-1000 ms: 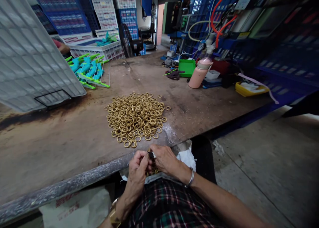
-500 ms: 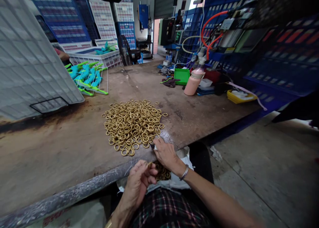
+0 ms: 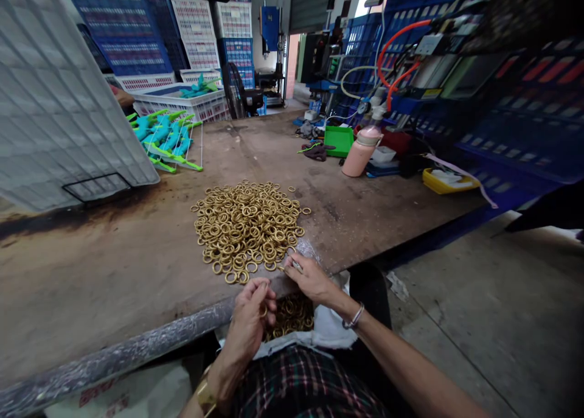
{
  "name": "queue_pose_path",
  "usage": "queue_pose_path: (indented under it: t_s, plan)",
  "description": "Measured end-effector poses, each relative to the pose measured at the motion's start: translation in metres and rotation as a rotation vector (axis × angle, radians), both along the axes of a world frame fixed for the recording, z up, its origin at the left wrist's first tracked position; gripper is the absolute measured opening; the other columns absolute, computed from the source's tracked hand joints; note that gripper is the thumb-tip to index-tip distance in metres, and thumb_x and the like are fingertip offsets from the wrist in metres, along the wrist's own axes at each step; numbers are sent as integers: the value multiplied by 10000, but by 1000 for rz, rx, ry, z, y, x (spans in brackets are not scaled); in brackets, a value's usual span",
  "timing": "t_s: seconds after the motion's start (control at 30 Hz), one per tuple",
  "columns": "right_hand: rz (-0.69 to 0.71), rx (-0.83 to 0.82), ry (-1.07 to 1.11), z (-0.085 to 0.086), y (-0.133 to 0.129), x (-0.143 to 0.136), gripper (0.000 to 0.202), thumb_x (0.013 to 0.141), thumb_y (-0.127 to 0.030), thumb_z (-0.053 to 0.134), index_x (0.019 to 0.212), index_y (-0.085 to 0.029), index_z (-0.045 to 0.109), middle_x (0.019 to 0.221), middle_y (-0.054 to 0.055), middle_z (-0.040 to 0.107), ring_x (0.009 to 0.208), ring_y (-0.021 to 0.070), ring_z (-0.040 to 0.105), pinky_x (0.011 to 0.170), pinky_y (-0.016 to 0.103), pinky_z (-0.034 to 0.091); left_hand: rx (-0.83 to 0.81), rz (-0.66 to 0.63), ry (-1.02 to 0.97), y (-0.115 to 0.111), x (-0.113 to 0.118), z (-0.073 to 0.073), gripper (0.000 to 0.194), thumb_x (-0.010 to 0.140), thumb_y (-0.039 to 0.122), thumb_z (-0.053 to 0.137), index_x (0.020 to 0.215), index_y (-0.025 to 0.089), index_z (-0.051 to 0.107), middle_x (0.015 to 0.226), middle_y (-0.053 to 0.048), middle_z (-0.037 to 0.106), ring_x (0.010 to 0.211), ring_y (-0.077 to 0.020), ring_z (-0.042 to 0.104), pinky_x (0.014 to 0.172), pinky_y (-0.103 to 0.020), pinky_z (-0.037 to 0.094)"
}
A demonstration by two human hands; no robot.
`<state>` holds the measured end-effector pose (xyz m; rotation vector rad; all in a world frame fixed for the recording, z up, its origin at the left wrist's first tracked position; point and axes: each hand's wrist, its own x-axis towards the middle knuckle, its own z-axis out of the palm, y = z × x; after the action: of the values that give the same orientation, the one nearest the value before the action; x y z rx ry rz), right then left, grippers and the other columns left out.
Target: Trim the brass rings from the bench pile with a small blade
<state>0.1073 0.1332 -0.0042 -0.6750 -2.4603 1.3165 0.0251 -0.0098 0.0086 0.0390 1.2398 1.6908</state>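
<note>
A heap of brass-coloured rings (image 3: 249, 220) lies on the worktable near its front edge. My left hand (image 3: 253, 311) is closed at the table edge, fingers curled around a brass ring (image 3: 263, 310). My right hand (image 3: 314, 279) reaches to the near right side of the heap. It pinches a small thin tool (image 3: 295, 263), mostly hidden by the fingers; its kind cannot be made out. Below the table edge, more rings (image 3: 294, 317) fill a white sack (image 3: 331, 328) on my lap.
A grey-white crate (image 3: 77, 101) stands tilted on the left, beside turquoise and green toy bows (image 3: 168, 139). Further right are a pink bottle (image 3: 360, 153), a green tray (image 3: 339, 141) and a yellow tray (image 3: 449, 181). Another person's hand (image 3: 123, 95) shows behind the crate.
My left hand has moved up and slightly left, showing more of the rings in the sack. My right hand has shifted slightly right. The view has turned a little left.
</note>
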Motion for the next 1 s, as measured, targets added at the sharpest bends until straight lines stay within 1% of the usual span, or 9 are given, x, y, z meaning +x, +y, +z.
queue_pose_path:
  t_s: [0.13, 0.3, 0.4, 0.57, 0.63, 0.7, 0.77, 0.87, 1.0]
  plan:
    - [90, -257, 86, 11, -6, 0, 147, 813, -277, 438, 717, -174, 479, 575, -63, 402, 549, 79, 366, 546, 200, 304, -52, -45, 254, 5, -4, -1, 407, 693, 447, 616, 984, 183, 508, 614, 49, 524, 407, -50, 401, 338, -142, 276]
    - [141, -453, 27, 14, -13, -2, 143, 815, -312, 439, 757, -186, 470, 506, -91, 337, 442, 61, 293, 451, 189, 252, -93, -121, 339, 5, -7, -2, 336, 699, 488, 585, 795, 170, 536, 554, 64, 473, 370, -33, 335, 343, -145, 236]
    - [104, -449, 24, 11, -16, -4, 146, 816, -317, 433, 751, -188, 460, 507, -92, 340, 440, 60, 290, 448, 187, 251, -124, -101, 372, 3, -7, -2, 319, 700, 489, 579, 733, 176, 522, 517, 71, 451, 368, -41, 321, 353, -156, 229]
    - [91, -291, -10, 9, -21, -8, 209, 828, -344, 430, 706, -177, 465, 553, -67, 411, 508, 68, 345, 471, 186, 251, -115, -48, 669, 1, -6, 0, 255, 718, 411, 581, 671, 161, 592, 543, 29, 504, 493, -88, 430, 466, -192, 332]
    - [79, -271, -15, 8, -23, -10, 208, 826, -336, 430, 698, -176, 467, 553, -65, 415, 517, 70, 353, 473, 186, 252, -101, -47, 718, 1, -6, 0, 246, 720, 399, 583, 674, 159, 605, 558, 20, 519, 528, -98, 450, 496, -198, 346]
    - [68, -274, -11, 7, -24, -11, 204, 824, -332, 429, 698, -176, 467, 549, -66, 411, 518, 72, 354, 475, 187, 255, -114, -81, 647, 1, -6, -1, 266, 721, 424, 580, 692, 160, 588, 545, 32, 502, 481, -83, 421, 457, -192, 321]
    - [59, -277, -12, 7, -25, -11, 201, 823, -331, 428, 701, -177, 468, 542, -67, 406, 513, 73, 351, 472, 188, 255, -116, -137, 490, 0, -6, -3, 295, 727, 464, 564, 720, 169, 549, 540, 49, 482, 413, -60, 362, 394, -179, 267]
    - [56, -288, -6, 7, -25, -11, 183, 821, -314, 427, 717, -174, 482, 549, -63, 431, 519, 77, 370, 482, 189, 270, -34, -188, 279, -1, -5, -7, 304, 743, 481, 547, 739, 181, 495, 565, 57, 477, 379, -41, 313, 352, -165, 217]
    - [11, -256, 24, 10, -25, -10, 208, 846, -286, 383, 733, -167, 510, 589, -40, 490, 548, 87, 425, 527, 197, 313, 33, -182, 207, -2, -4, -7, 294, 747, 450, 568, 717, 175, 468, 578, 58, 469, 397, -32, 310, 355, -151, 220]
